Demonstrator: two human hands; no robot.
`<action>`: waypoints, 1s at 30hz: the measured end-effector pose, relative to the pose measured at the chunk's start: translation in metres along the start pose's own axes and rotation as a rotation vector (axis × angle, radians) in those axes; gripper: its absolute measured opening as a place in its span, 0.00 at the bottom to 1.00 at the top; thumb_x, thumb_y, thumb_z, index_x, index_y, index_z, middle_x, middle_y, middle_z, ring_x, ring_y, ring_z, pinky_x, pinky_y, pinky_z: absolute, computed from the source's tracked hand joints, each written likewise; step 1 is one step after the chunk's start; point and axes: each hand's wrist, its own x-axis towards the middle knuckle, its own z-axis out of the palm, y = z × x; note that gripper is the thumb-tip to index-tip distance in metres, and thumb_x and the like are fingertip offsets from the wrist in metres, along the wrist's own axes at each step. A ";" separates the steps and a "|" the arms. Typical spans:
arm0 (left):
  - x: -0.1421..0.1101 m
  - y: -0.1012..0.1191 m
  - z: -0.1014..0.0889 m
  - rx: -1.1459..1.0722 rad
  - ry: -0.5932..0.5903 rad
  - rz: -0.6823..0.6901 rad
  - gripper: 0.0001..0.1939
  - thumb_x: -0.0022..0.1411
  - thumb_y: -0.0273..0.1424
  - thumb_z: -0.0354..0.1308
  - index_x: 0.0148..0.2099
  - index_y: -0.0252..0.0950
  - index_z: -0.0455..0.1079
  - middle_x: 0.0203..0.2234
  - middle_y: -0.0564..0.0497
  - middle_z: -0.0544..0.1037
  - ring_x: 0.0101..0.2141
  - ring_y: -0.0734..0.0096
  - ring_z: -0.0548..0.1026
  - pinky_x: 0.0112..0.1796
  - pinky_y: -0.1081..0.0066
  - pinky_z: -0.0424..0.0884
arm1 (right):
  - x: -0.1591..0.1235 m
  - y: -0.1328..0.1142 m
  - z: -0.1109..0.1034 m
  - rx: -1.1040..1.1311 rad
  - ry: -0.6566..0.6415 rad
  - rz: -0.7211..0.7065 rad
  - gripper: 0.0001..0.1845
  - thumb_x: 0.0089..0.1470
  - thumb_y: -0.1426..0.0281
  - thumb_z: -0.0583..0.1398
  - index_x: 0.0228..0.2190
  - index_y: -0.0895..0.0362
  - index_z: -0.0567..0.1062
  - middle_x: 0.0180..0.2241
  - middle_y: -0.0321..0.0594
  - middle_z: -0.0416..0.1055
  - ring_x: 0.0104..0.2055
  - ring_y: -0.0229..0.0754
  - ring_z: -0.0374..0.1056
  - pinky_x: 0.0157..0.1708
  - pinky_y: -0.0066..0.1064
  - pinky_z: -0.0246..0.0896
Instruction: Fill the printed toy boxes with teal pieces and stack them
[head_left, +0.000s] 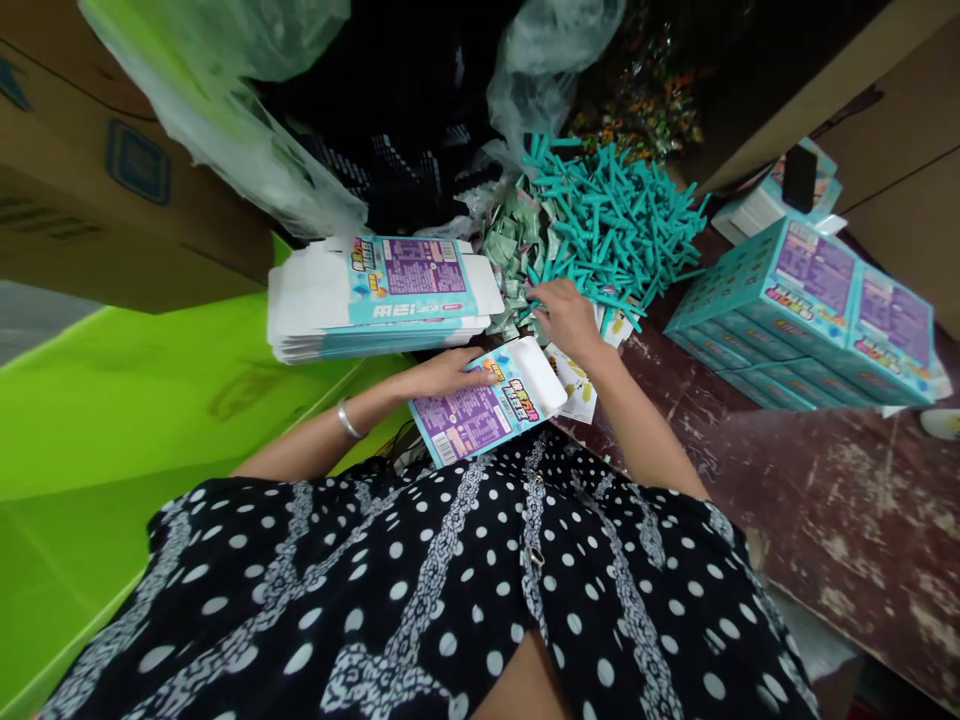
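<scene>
My left hand (448,374) is closed around a small teal and purple carton (480,410), its thumb across the printed face. The carton lies tilted in front of my body, with a white end flap (541,368) sticking out at the upper right. My right hand (567,316) is at the edge of a heap of small pale green packets (517,245), fingers curled inward. What its fingertips pinch, if anything, is hidden. Just beyond it lies a big pile of teal sticks (619,215). Printed paper slips (576,388) lie beneath the right wrist.
Flattened cartons (382,300) are stacked at the left. Filled teal boxes (802,320) stand in a block on the worn red-brown table (817,480) at right. Behind them a dark phone (800,178) rests on another box. A cardboard box (135,180) and plastic bag (262,110) stand at upper left.
</scene>
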 end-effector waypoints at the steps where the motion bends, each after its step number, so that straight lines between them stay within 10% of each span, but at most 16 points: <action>1: 0.000 -0.001 -0.001 -0.002 0.005 0.015 0.20 0.63 0.51 0.71 0.43 0.39 0.80 0.38 0.41 0.86 0.34 0.53 0.83 0.32 0.61 0.73 | 0.011 0.001 0.005 -0.070 -0.055 -0.058 0.15 0.67 0.78 0.60 0.51 0.57 0.83 0.54 0.52 0.81 0.62 0.60 0.70 0.57 0.47 0.67; 16: 0.006 -0.015 0.003 -0.075 0.066 0.055 0.18 0.65 0.49 0.70 0.43 0.39 0.81 0.38 0.42 0.87 0.34 0.53 0.84 0.30 0.63 0.74 | 0.031 0.016 0.027 -0.226 -0.185 -0.069 0.15 0.73 0.74 0.55 0.45 0.59 0.83 0.50 0.56 0.82 0.54 0.59 0.72 0.52 0.45 0.66; 21: 0.005 -0.014 0.002 -0.094 0.062 0.067 0.20 0.65 0.49 0.70 0.46 0.39 0.82 0.41 0.40 0.88 0.37 0.52 0.85 0.32 0.63 0.76 | 0.025 0.017 0.021 -0.063 0.073 -0.074 0.13 0.70 0.74 0.56 0.40 0.55 0.81 0.54 0.52 0.82 0.58 0.58 0.73 0.58 0.49 0.69; 25: 0.004 -0.016 0.003 -0.123 0.076 0.028 0.19 0.65 0.48 0.70 0.46 0.38 0.82 0.40 0.40 0.88 0.35 0.53 0.85 0.31 0.63 0.77 | 0.003 0.011 -0.006 0.229 0.307 0.184 0.04 0.64 0.71 0.60 0.37 0.53 0.77 0.42 0.48 0.84 0.48 0.54 0.80 0.51 0.46 0.75; 30: 0.006 -0.018 0.005 -0.142 0.105 0.033 0.20 0.63 0.49 0.71 0.47 0.38 0.83 0.42 0.40 0.88 0.37 0.52 0.85 0.33 0.62 0.77 | -0.045 0.002 -0.031 0.722 -0.100 0.432 0.12 0.58 0.59 0.68 0.32 0.53 0.75 0.28 0.41 0.81 0.27 0.45 0.77 0.28 0.33 0.70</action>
